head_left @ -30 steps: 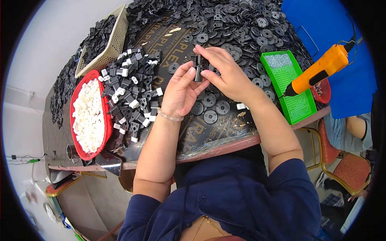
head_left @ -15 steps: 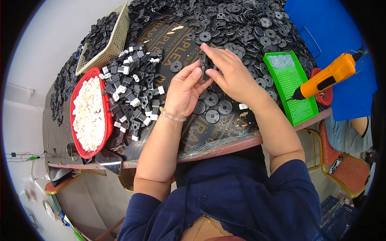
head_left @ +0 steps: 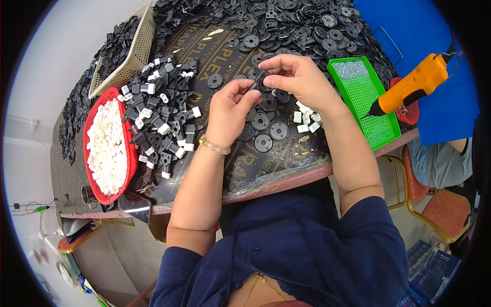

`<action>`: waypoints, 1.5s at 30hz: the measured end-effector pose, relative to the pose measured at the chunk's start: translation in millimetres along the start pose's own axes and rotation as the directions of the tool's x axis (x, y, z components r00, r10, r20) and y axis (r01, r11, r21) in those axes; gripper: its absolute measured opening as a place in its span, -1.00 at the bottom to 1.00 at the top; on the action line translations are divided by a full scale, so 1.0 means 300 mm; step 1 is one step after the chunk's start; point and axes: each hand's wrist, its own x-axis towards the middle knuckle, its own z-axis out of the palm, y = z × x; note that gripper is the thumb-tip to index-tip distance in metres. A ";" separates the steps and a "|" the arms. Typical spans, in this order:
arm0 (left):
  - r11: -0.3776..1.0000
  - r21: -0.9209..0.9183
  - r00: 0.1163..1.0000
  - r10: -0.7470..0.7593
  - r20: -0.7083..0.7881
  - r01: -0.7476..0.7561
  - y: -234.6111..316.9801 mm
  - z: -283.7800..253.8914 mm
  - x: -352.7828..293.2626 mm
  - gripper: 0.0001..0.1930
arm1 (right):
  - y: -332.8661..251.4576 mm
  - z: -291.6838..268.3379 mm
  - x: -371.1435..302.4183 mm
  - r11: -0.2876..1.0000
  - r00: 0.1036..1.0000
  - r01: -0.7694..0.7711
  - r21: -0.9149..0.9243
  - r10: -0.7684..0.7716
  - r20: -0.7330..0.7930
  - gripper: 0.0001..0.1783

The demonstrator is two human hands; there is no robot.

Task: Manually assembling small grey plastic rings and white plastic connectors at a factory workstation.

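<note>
In front of me, my left hand [head_left: 228,110] pinches a small black plastic part [head_left: 254,86] between thumb and fingers. My right hand [head_left: 302,82] comes from the other side, its thumb and forefinger closed around the part's upper end. The fingers hide much of its shape. Beneath the hands lie several black plastic discs [head_left: 260,121] with holes. Beside my right wrist is a small group of white plastic caps [head_left: 305,118]. Left of my left hand spreads a heap of black brackets [head_left: 162,110], many with white caps on them.
A red basket [head_left: 86,148] of white caps stands at left, a beige basket [head_left: 138,53] of black parts behind it. Black discs [head_left: 327,33] pile up at the back. At right, an orange electric screwdriver [head_left: 411,89] hangs over a green tray [head_left: 393,128] of screws.
My right hand has drawn back slightly and its fingers are more curled at the part. The white caps beside my right wrist are now uncovered. The whole view has shifted slightly.
</note>
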 end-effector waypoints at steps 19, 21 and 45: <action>0.722 -0.692 0.984 -0.138 -0.111 0.023 -0.030 -0.067 0.037 -0.61 | 0.083 -0.032 -0.005 0.283 0.996 -0.065 -0.957 0.075 -0.045 -0.76; 0.714 -0.699 0.985 -0.147 -0.094 0.040 0.007 -0.061 0.030 -0.57 | 0.096 -0.040 0.001 0.285 0.996 -0.069 -0.956 0.071 -0.051 -0.78; 0.837 -0.531 0.972 0.004 -0.236 -0.132 -0.007 -0.016 0.018 -0.42 | 0.063 0.146 -0.001 0.897 0.991 -0.082 0.435 0.122 -0.064 -0.79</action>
